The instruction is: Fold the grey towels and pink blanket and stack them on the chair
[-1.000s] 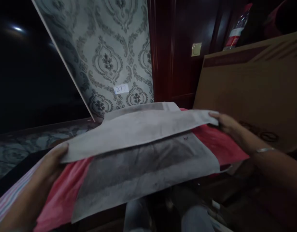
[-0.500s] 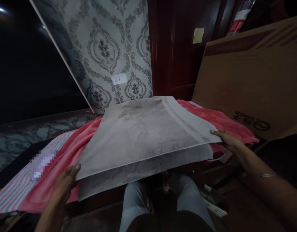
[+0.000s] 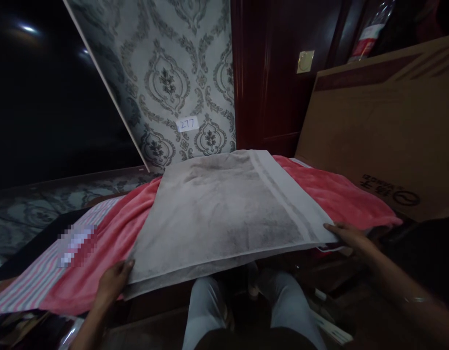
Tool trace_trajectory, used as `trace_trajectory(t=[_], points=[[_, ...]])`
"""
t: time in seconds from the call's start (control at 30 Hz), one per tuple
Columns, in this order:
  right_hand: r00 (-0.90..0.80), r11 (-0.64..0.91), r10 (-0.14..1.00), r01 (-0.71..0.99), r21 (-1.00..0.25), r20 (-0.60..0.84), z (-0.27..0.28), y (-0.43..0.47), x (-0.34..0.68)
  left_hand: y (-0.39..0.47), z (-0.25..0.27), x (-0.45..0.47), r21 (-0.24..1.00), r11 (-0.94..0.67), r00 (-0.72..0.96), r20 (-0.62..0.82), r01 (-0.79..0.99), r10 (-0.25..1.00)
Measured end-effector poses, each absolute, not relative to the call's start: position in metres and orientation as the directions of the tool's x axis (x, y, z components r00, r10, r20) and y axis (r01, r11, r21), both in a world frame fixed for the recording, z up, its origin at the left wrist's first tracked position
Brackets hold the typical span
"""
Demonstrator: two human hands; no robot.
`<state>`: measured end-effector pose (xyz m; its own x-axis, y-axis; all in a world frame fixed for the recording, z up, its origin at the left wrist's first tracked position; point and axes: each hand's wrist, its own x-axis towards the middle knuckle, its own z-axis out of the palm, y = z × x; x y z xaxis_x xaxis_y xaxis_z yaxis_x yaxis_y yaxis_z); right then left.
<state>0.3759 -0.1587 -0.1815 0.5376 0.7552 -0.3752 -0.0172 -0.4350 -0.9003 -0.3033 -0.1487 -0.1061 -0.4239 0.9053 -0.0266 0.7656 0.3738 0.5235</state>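
A folded grey towel [image 3: 224,209] with a pale band along its right side is spread over a pink blanket [image 3: 319,187]. My left hand [image 3: 114,281] pinches the towel's near left corner between thumb and fingers. At the near right corner my right hand [image 3: 350,237] grips the pale band. The near edge is drawn taut between both hands, and a lower layer shows just beneath it. The fingers under the cloth are hidden.
Striped cloth [image 3: 30,287] lies left of the blanket. A large dark screen [image 3: 60,97] leans at the left. A cardboard box [image 3: 381,121] stands at the right with a bottle [image 3: 370,36] behind it. A paper label [image 3: 188,124] is on the patterned wall.
Both hands have lowered the towel's near edge, so the gap between its upper and lower layers has narrowed. The towel lies flatter over the blanket. The view has shifted slightly.
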Motion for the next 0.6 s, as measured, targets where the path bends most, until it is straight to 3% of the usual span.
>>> trace_trajectory(t=[0.1, 0.2, 0.33, 0.5, 0.6], points=[[0.511, -0.437, 0.756, -0.073, -0.897, -0.410, -0.178, -0.163, 0.371, -0.149, -0.102, -0.301, 0.352, 0.350, -0.384, 0.030, 0.868, 0.923], [0.493, -0.411, 0.763, -0.130, -0.902, -0.419, -0.180, -0.166, 0.369, -0.146, -0.103, -0.302, 0.313, 0.344, -0.369, 0.025, 0.886, 0.929], [0.514, -0.441, 0.720, -0.179, -0.879, -0.466, -0.177, -0.171, 0.367, -0.141, -0.108, -0.308, 0.378, 0.333, -0.358, -0.006, 0.864, 0.934], [0.280, -0.474, 0.776, -0.332, -0.816, -0.565, -0.167, -0.176, 0.355, -0.139, -0.110, -0.310, 0.527, 0.345, -0.384, -0.039, 0.777, 0.923], [0.304, -0.456, 0.781, -0.318, -0.831, -0.545, -0.163, -0.172, 0.356, -0.144, -0.108, -0.308, 0.639, 0.380, -0.426, -0.089, 0.669, 0.900]])
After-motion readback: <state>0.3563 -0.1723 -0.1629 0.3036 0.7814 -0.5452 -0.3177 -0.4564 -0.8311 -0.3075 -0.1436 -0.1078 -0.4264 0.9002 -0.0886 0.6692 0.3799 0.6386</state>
